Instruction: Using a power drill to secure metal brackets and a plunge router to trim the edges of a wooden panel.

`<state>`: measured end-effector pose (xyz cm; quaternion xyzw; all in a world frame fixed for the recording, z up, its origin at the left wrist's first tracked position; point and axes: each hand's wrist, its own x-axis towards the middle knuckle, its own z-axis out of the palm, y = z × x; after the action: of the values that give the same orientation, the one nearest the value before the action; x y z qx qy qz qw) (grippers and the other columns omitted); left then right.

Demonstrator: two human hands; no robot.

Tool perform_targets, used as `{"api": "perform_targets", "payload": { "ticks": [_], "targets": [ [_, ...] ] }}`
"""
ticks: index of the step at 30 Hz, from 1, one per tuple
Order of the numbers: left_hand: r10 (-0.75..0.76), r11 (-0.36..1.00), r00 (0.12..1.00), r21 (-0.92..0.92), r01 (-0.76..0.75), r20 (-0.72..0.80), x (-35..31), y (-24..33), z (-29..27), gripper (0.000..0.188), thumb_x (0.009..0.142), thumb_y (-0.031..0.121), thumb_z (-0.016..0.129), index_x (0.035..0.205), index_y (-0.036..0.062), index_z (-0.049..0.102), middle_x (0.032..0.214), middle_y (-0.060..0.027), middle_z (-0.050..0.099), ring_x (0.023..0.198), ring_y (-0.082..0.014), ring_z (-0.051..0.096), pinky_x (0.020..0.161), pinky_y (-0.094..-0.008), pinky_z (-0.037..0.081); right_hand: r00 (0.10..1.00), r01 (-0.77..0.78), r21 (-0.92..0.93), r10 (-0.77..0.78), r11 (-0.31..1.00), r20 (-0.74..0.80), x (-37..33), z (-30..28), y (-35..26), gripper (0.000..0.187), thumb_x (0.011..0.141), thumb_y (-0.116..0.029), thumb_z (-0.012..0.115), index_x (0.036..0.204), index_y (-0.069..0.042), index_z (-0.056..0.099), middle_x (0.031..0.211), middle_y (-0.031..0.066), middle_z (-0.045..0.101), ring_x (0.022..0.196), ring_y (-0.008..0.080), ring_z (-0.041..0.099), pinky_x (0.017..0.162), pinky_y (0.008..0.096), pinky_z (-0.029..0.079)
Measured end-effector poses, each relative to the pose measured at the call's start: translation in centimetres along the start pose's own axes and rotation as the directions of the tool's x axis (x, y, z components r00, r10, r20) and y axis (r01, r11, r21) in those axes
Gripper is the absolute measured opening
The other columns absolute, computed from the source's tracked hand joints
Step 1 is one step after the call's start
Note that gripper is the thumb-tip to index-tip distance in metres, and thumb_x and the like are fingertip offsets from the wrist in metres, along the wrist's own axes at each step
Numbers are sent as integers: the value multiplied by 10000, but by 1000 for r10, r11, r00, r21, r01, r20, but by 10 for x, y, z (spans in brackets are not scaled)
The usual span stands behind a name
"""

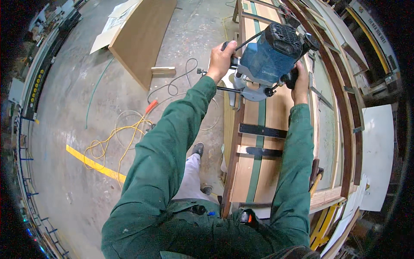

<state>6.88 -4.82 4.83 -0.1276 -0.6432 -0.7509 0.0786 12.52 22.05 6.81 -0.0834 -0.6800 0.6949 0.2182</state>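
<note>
A blue plunge router with a black vented top and grey base sits over the long wooden workpiece, which has a green stripe along it. My left hand is wrapped round the router's left handle. Closed on its right handle is my right hand, partly hidden by the machine. The router's bit is hidden from this view. Nearer to me, a black crossbar and a second dark crossbar lie across the workpiece between its dark brown edges.
Yellow cable and grey cords lie on the concrete floor at left, with an orange connector. A large brown board stands beyond. A wooden-handled tool rests by my right arm, alongside dark-railed frames.
</note>
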Motion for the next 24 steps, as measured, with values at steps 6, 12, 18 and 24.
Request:
{"api": "perform_targets", "payload": {
  "ticks": [6, 12, 18, 24],
  "targets": [
    [18, 997, 1000, 70, -17, -6, -3, 1, -3, 423, 896, 402, 516, 680, 43, 571, 643, -24, 562, 605, -114, 505, 567, -284, 401, 1000, -2, -10, 2, 1000, -24, -6, 0, -1, 436, 878, -507, 526, 744, -93, 554, 598, 24, 529, 451, 126, 491, 412, 245, 357],
    [-26, 998, 1000, 53, 26, -6, -12, 4, -5, 419, 891, 405, 524, 673, 48, 559, 634, -28, 554, 602, -112, 501, 574, -278, 404, 999, -3, 6, 3, 1000, -40, -17, 0, -4, 421, 876, -492, 535, 754, -89, 559, 622, 34, 542, 468, 127, 503, 418, 248, 373],
    [-50, 997, 999, 59, 51, -19, -22, 19, -7, 428, 885, 420, 530, 686, 44, 575, 642, -26, 562, 596, -109, 502, 568, -278, 404, 998, -19, 62, 22, 998, -51, -26, 2, -12, 400, 869, -474, 558, 773, -86, 570, 659, 24, 543, 532, 118, 521, 449, 254, 401],
    [-52, 997, 998, 63, 54, -25, -34, 28, -9, 415, 887, 417, 535, 714, 43, 585, 647, -20, 564, 597, -106, 502, 557, -277, 400, 996, -37, 18, 39, 999, -74, -37, -1, -14, 387, 869, -466, 565, 760, -95, 564, 680, 11, 534, 549, 104, 491, 485, 238, 369]
  ]
}}
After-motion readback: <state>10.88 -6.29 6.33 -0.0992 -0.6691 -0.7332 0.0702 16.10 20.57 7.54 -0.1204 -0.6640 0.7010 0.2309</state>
